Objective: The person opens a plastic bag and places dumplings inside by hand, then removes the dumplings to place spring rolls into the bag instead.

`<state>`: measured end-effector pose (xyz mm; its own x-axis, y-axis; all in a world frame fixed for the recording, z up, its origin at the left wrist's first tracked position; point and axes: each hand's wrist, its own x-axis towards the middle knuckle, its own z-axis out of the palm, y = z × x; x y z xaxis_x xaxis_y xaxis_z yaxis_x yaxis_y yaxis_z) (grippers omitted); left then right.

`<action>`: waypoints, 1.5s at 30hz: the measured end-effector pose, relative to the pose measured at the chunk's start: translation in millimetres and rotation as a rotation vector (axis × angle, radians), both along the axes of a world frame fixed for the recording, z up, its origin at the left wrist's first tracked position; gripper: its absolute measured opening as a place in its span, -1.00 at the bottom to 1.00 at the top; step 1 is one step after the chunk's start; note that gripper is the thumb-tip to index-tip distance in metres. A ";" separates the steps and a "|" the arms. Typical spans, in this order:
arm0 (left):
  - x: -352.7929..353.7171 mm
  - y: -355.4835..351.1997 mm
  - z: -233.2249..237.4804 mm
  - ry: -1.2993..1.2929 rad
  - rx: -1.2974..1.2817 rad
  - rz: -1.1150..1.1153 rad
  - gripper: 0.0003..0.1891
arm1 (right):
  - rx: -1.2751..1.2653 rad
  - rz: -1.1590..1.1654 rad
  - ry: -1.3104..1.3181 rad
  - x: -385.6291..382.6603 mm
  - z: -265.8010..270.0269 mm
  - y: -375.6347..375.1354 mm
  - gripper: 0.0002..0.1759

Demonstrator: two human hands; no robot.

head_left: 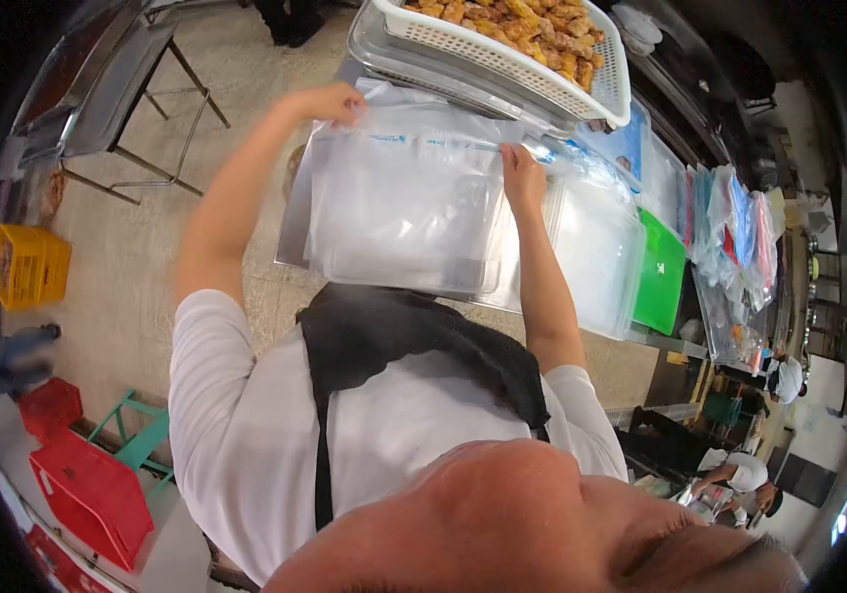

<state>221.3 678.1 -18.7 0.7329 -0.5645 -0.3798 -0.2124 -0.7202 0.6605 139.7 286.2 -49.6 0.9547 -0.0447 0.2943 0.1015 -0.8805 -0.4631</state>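
A clear plastic sheet [404, 188] with a line of blue print near its far edge lies spread over a shallow clear tray [414, 275] on the metal table in front of me. My left hand [337, 104] is closed, pinching the sheet's far left corner. At the far right side, my right hand [523, 174] has thumb and fingers pressed together on the sheet's edge. Just beyond the sheet stands a white perforated basket [512, 51] heaped with browned fried pieces [532, 25], on top of clear trays [394, 57].
Right of the sheet lie another clear container [596, 257] and a green board [659, 272]. Plastic bags [735, 227] hang further right. A metal stand [132, 89], a yellow crate [30, 267] and red crates [92, 499] are on the left. Other people [740, 474] are at lower right.
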 end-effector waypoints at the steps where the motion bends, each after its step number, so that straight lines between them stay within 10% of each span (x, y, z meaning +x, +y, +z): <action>1: 1.7 -1.0 -9.5 -0.164 0.066 0.038 -0.39 | -0.046 -0.024 0.012 4.5 -7.3 1.0 -0.56; 4: -8.8 0.4 -19.5 -0.400 -0.156 0.190 -0.28 | -0.110 -0.093 0.046 9.0 -14.1 2.5 -0.53; 7: -69.5 -28.5 10.4 -1.003 0.285 0.183 -0.13 | -0.137 -0.149 0.074 13.6 -18.1 4.2 -0.53; 18: -144.5 -41.6 -40.4 -0.722 0.263 0.067 -0.07 | 0.154 -0.237 0.149 25.4 6.8 -26.3 -0.37; 21: -144.9 -45.2 -36.6 -0.812 0.152 0.121 -0.08 | -0.084 -0.021 -0.460 -3.0 17.5 -30.9 -0.40; 25: -162.8 -40.4 -8.5 -0.916 -0.026 0.220 -0.20 | -0.118 0.288 -0.335 -84.6 29.3 -10.5 -0.45; 28: -204.5 -27.9 2.0 -0.716 0.012 -0.123 -0.34 | -0.114 0.857 -0.031 -149.1 34.0 -0.3 -0.51; 35: -233.4 -46.2 1.9 -0.635 0.023 -0.305 -0.28 | -0.378 0.816 0.299 -181.3 10.6 -17.5 -0.76; 42: -200.0 -70.7 70.9 -0.200 0.230 -0.417 -0.27 | -0.191 0.701 0.018 -145.5 118.4 -6.4 -0.81; 45: -150.2 -64.8 66.1 -0.065 0.167 -0.460 -0.30 | -0.267 0.464 -0.494 -142.8 141.7 12.1 -0.75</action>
